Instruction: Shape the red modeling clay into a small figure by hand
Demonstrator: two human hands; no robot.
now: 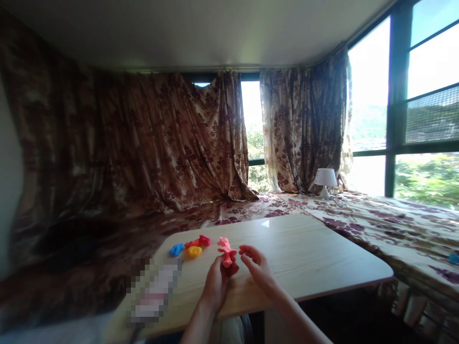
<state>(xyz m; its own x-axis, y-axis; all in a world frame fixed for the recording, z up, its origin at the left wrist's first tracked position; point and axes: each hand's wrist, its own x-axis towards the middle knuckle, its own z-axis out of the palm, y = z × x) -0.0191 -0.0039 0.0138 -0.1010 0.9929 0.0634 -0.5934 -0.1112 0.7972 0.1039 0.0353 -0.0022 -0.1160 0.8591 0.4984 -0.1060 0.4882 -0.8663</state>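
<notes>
My left hand [215, 282] is closed around the lower part of an irregular pink piece of modelling clay [226, 251], which stands up out of the fingers above the table. Just to its right is my right hand [258, 267], its fingers curved and apart, with nothing visible in them. A narrow gap separates that hand from the clay. Beyond and left of my hands, a blue lump [176, 250], a yellow lump [194, 252] and a red lump [198, 241] of similar material lie close together on the table.
The light wooden table [308, 253] has rounded corners. A blurred-out flat object [156, 291] lies at its left edge. Behind stands a white lamp [325, 181] on a surface covered in flowered cloth [358, 215]. Patterned curtains [150, 143] hang at the back, with windows on the right.
</notes>
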